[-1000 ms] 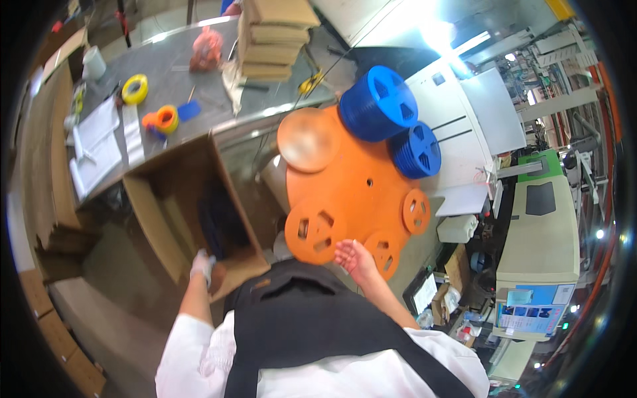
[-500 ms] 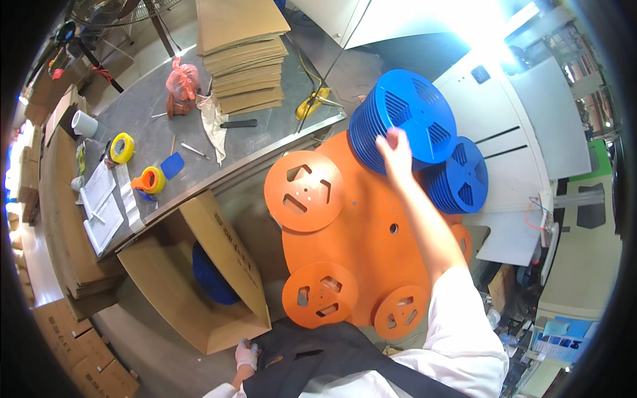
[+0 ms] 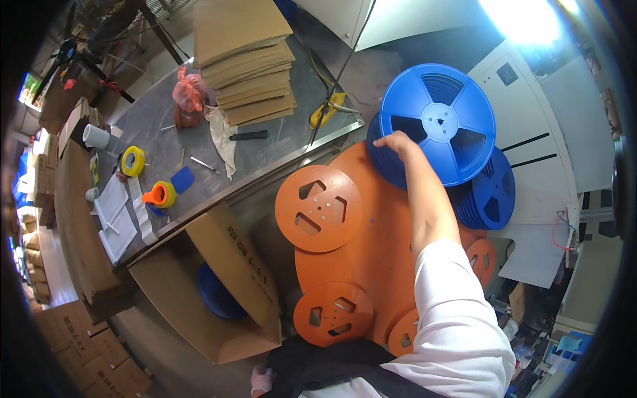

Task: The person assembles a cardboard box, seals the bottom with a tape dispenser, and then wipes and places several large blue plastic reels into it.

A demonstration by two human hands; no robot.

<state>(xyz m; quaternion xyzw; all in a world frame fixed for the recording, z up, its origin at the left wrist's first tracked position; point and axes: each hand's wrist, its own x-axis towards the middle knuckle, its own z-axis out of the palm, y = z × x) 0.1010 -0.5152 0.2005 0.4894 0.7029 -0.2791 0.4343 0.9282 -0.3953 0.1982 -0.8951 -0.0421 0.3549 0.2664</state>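
My right hand reaches over the orange stand and grips a large blue plastic reel by the left side of its spoked face. Its fingertips are partly hidden behind the rim. This reel sits tilted at the top of a stack of similar blue reels. My left hand, in a pale glove, hangs low beside the cardboard box and shows nothing in it. Inside the open box lies a blue round reel, partly hidden by a flap.
The orange stand carries orange discs and a second blue reel stack. On the metal table lie flat cardboard sheets, yellow tape rolls, a black-handled tool and papers. A white cabinet stands right.
My right hand has closed on the top blue reel, whose face now tilts up away from the stack. The whole view has shifted slightly, and my left hand sits lower in it.
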